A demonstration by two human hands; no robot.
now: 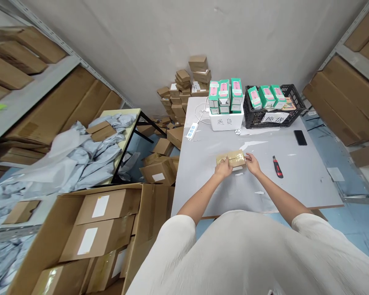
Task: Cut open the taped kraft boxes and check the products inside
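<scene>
A small brown cardboard box with shiny clear tape across its top lies on the grey-topped table. My left hand grips its front left side, thumb on top. At the box's right end, the bent fingers of my right hand close on the edge; whether they also pinch a bit of tape is too small to tell. To the right of my right hand lies a red and black utility knife. A white label shows low on the box's near side.
Behind the box stand a white bin and a black crate, both holding green-and-pink boxes. A power strip and a phone lie on the table. A large carton of boxes stands at left.
</scene>
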